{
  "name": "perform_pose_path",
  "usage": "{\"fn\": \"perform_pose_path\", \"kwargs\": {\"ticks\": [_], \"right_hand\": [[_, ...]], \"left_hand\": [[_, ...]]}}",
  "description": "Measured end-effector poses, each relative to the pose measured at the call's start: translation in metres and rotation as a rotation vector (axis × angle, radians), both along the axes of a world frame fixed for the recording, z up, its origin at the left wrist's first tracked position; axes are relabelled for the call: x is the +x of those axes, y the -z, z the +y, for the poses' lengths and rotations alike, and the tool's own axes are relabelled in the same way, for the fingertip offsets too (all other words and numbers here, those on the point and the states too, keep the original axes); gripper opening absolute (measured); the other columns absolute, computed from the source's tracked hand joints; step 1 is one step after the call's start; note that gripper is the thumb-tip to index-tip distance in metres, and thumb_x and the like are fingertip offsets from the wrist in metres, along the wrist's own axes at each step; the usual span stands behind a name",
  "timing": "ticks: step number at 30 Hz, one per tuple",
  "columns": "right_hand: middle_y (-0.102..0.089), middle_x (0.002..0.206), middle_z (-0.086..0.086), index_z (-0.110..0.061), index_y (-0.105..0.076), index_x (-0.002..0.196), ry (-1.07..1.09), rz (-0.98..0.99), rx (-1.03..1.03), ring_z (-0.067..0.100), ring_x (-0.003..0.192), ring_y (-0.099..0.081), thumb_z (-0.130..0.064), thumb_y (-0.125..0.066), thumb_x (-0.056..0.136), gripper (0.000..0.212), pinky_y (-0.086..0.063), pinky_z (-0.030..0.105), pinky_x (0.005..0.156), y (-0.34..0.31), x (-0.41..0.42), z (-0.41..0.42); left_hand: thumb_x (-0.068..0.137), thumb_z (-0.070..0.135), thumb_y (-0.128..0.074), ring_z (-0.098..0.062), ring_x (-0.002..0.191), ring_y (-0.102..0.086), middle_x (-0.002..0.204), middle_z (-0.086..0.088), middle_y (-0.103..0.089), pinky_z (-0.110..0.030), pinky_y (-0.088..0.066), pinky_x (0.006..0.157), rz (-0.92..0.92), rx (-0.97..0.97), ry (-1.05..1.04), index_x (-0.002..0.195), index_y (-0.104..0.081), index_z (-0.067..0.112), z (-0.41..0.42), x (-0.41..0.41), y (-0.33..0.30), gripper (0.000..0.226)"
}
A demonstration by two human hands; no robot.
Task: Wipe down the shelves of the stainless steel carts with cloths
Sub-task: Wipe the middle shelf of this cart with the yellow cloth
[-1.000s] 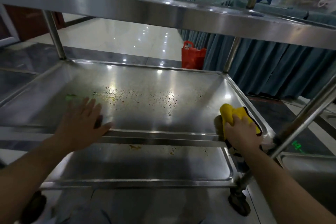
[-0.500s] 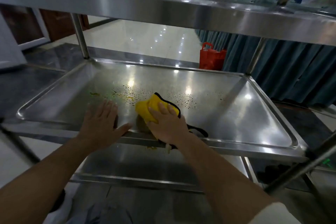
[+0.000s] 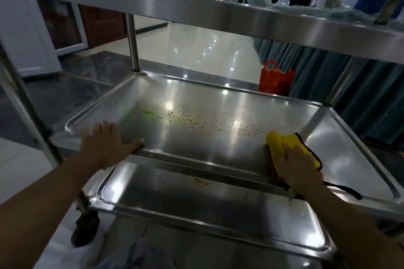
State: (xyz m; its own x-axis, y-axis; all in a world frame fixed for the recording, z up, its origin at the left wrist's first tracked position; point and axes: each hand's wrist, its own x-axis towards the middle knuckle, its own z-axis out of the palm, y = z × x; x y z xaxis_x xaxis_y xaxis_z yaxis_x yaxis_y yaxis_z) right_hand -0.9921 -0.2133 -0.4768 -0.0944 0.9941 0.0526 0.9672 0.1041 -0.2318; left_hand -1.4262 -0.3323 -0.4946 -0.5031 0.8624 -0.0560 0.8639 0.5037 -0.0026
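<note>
In front of you stands the stainless steel cart [image 3: 218, 13], three tiers of brushed, mirror-bright metal on round posts. Its top shelf crosses the upper view as a flat band. The middle shelf [image 3: 341, 137] is a shallow rectangular tray with rounded corners and a raised lip, its long axis running left to right across your view. Its pan carries a band of dried yellow and dark specks [image 3: 196, 120] along that same axis, toward the far side. The bottom shelf [image 3: 196, 207] is the same tray shape, with a few yellow crumbs near its far edge.

Beyond the cart lies a glossy, pale floor, pleated teal table skirting [image 3: 358, 98] on the right, and a red bag [image 3: 276, 79] standing against it.

Your left hand [image 3: 105, 145] lies flat on the near left rim of the middle shelf, fingers straight and spread, the thumb along the lip, holding nothing.

Your right hand [image 3: 298, 168] presses the yellow cloth [image 3: 282, 142] down on the near right part of the middle shelf, fingers extended and lying over it. The cloth is soft, bunched and black-edged, with a black trim trailing over the near lip, its bulk pointing away from you.
</note>
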Motion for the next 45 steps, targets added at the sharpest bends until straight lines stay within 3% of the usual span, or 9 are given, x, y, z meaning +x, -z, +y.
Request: {"fn": "perform_pose_path", "kwargs": {"ticks": [6, 12, 14, 17, 22, 26, 30, 39, 45], "right_hand": [[-0.003, 0.159, 0.011, -0.03, -0.015, 0.148, -0.203, 0.032, -0.107, 0.04, 0.144, -0.002, -0.054, -0.018, 0.097, 0.056, -0.009, 0.062, 0.113, 0.003, -0.133, -0.029], [0.002, 0.161, -0.005, -0.049, -0.016, 0.144, -0.626, 0.005, -0.141, 0.028, 0.147, 0.006, -0.064, -0.013, 0.094, 0.053, -0.005, 0.061, 0.111, -0.001, -0.248, -0.039], [0.003, 0.16, -0.007, -0.049, -0.014, 0.145, -0.707, -0.017, -0.144, 0.025, 0.147, 0.008, -0.064, -0.017, 0.094, 0.054, -0.007, 0.058, 0.112, 0.0, -0.246, -0.033], [0.0, 0.16, -0.01, -0.05, -0.015, 0.145, -0.754, -0.022, -0.129, 0.022, 0.147, 0.005, -0.063, -0.023, 0.094, 0.053, -0.012, 0.055, 0.115, 0.002, -0.215, -0.024], [0.004, 0.159, -0.014, -0.055, -0.005, 0.143, -0.626, -0.084, -0.084, 0.02, 0.147, 0.005, -0.073, -0.006, 0.083, 0.063, -0.016, 0.051, 0.115, 0.004, -0.154, -0.023], [0.017, 0.157, -0.016, -0.071, 0.018, 0.125, -0.713, -0.129, -0.079, 0.02, 0.146, 0.013, -0.073, 0.008, 0.076, 0.05, -0.009, 0.052, 0.116, 0.004, -0.158, -0.026], [0.016, 0.156, -0.017, -0.077, 0.014, 0.119, -0.821, -0.115, -0.132, 0.018, 0.145, 0.017, -0.07, -0.001, 0.084, 0.039, -0.002, 0.055, 0.115, 0.0, -0.21, -0.018], [0.001, 0.16, -0.008, -0.056, -0.009, 0.14, -0.9, -0.122, -0.04, 0.032, 0.146, 0.002, -0.067, -0.015, 0.09, 0.052, -0.006, 0.065, 0.108, 0.014, -0.41, -0.01], [-0.005, 0.16, -0.005, -0.051, -0.014, 0.142, -0.905, -0.089, -0.029, 0.031, 0.146, -0.003, -0.067, -0.023, 0.089, 0.056, -0.011, 0.061, 0.111, 0.011, -0.42, -0.007]], "left_hand": [[0.06, 0.092, -0.006, -0.036, 0.146, -0.012, 0.159, -0.019, -0.012, -0.055, -0.006, 0.117, 0.0, -0.015, -0.014, 0.15, -0.013, 0.0, -0.007, -0.007, 0.006, 0.129], [0.069, 0.09, -0.013, -0.034, 0.146, -0.012, 0.16, -0.016, -0.011, -0.049, -0.012, 0.118, -0.01, 0.036, -0.001, 0.152, -0.012, 0.004, -0.008, -0.01, 0.008, 0.12], [0.072, 0.091, -0.02, -0.031, 0.142, -0.024, 0.155, -0.012, -0.027, -0.047, -0.022, 0.115, -0.037, 0.057, 0.053, 0.148, -0.025, 0.009, -0.012, -0.02, 0.004, 0.112], [0.07, 0.092, -0.017, -0.025, 0.121, -0.046, 0.115, 0.002, -0.054, -0.052, -0.029, 0.108, -0.013, 0.121, 0.121, 0.114, -0.047, 0.024, -0.027, -0.041, -0.003, 0.087], [0.059, 0.094, -0.001, -0.026, 0.148, -0.012, 0.159, -0.012, -0.018, -0.048, -0.009, 0.119, 0.025, 0.126, -0.013, 0.15, -0.019, 0.007, -0.035, -0.045, 0.007, 0.128], [0.064, 0.095, -0.002, -0.029, 0.141, -0.027, 0.152, -0.009, -0.034, -0.049, -0.018, 0.116, 0.055, 0.198, -0.003, 0.146, -0.029, 0.007, -0.032, -0.047, 0.014, 0.123], [0.054, 0.1, -0.002, -0.031, 0.143, -0.023, 0.158, -0.013, -0.024, -0.047, -0.015, 0.118, 0.018, 0.209, 0.028, 0.151, -0.017, 0.004, -0.031, -0.052, 0.016, 0.137], [0.049, 0.098, -0.022, -0.027, 0.148, -0.017, 0.16, -0.017, -0.014, -0.042, -0.015, 0.12, -0.065, 0.34, 0.055, 0.152, 0.0, 0.001, -0.036, -0.054, 0.018, 0.144], [0.047, 0.101, -0.028, -0.026, 0.147, -0.019, 0.161, -0.012, -0.016, -0.042, -0.021, 0.118, -0.122, 0.312, 0.071, 0.152, 0.007, 0.003, -0.032, -0.06, 0.015, 0.147]]}}
